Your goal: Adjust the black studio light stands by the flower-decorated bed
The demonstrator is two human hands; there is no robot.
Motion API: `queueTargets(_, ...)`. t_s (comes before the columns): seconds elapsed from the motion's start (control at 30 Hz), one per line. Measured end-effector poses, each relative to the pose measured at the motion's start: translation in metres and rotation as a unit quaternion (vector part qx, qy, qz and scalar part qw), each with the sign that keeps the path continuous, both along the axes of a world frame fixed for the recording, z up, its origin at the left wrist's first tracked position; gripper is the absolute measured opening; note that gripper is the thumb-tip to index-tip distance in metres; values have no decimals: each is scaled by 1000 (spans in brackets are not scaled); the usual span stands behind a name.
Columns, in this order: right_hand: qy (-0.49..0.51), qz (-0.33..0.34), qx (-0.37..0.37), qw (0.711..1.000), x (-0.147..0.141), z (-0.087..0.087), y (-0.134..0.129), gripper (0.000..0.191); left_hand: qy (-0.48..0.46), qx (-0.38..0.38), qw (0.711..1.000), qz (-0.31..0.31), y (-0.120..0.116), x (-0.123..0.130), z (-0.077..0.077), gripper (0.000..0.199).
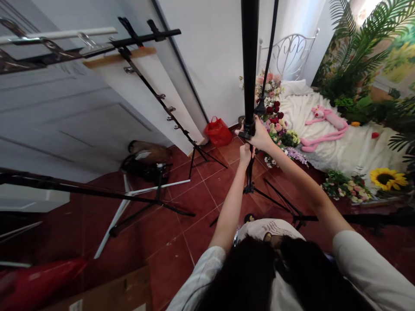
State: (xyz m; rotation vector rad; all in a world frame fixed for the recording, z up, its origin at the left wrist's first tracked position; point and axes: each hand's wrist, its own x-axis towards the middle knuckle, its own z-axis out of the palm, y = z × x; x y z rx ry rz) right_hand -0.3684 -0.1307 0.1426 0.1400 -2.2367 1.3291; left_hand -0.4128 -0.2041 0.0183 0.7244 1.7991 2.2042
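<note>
We hold the black stand [250, 65] roughly upright, its long axis passing through both hands. With its collar [249, 126] as our landmark, our right grip [262, 136] is nearer, curled around the stand there; our left grip [245, 153] is wrapped around the lower pole [250, 172] just beneath. In our view, the red bag [218, 131] sits left of the collar, flowers [275, 125] right.

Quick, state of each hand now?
Left hand: closed, holding the tall black tubular stand.
Right hand: closed, holding the same stand at its black collar.
</note>
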Motion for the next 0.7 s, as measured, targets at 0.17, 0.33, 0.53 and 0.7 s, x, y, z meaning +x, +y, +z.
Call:
queueTargets(0.17,-32,90,17,995,35,-42,38,52,2,6,1000,3,2,-2,-1,90)
queueTargets(0.33,-108,30,65,992,51,-97,50,27,24,10,999,-20,-2,-1,0,88)
queueTargets(0.53,-160,28,116,980,40,-122,38,20,47,8,999,-23,-4,-1,-1,89)
queueTargets(0.7,-153,2,84,985,27,-127,43,21,37,18,999,-21,-3,-1,0,88)
